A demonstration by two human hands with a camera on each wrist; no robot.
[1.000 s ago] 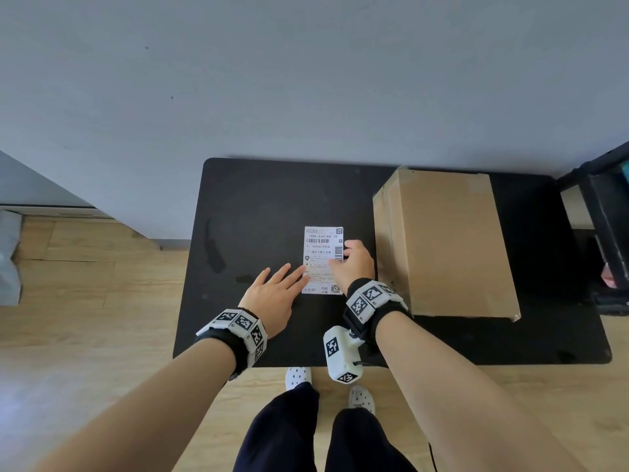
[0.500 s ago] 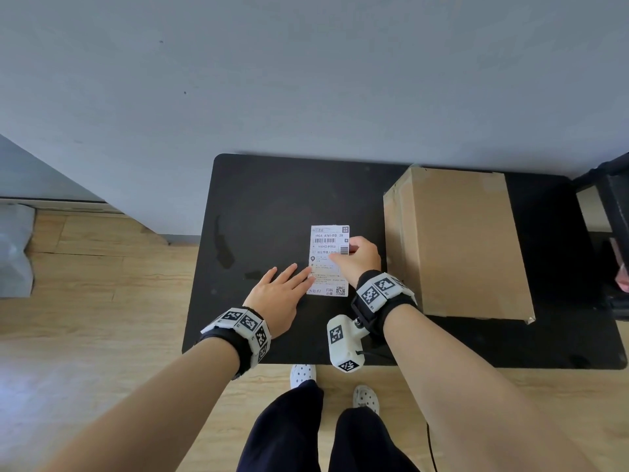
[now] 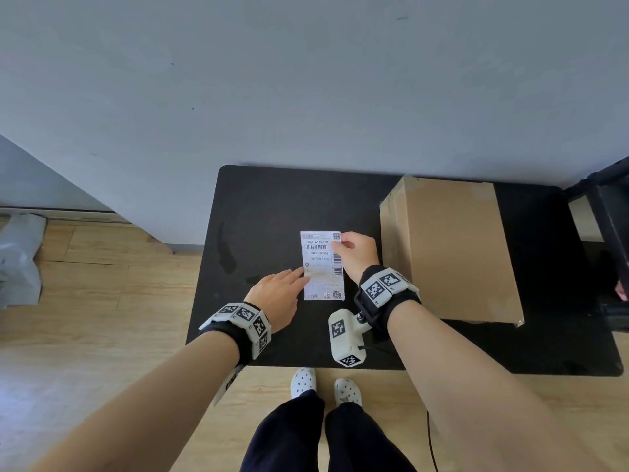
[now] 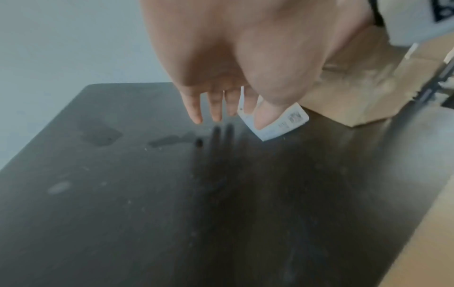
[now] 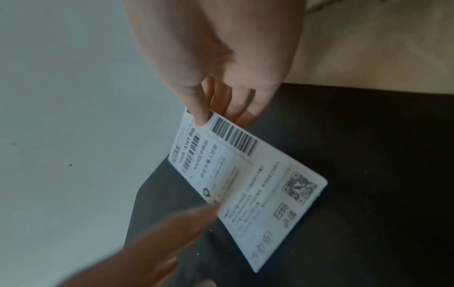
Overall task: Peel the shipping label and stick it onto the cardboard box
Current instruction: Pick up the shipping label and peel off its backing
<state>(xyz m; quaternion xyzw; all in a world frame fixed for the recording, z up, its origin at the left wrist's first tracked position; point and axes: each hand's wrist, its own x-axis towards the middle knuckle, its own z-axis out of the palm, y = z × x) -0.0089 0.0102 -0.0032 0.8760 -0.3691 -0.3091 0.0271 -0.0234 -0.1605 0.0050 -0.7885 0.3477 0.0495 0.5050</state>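
The white shipping label [image 3: 320, 267] with barcodes hangs tilted above the black table [image 3: 272, 206], its far end raised. My right hand [image 3: 340, 244] pinches its far right corner between thumb and fingers [image 5: 200, 116]; the label [image 5: 248, 184] fills the right wrist view. With straight fingers, my left hand [image 3: 301, 273] touches the label's left edge. In the left wrist view the thumb [image 4: 263, 116] overlaps the label [image 4: 285, 124]. The brown cardboard box [image 3: 449, 253] stands closed on the table just right of my right hand.
A grey wall runs behind the table. A black frame [image 3: 609, 233] stands off the table's right end. A clear plastic bag [image 3: 17, 257] lies on the wooden floor far left. Bare tabletop lies left of the label.
The label lay flat on the table; my right hand has slid to its far right corner and lifted that end. My left fingers stay at its left edge.
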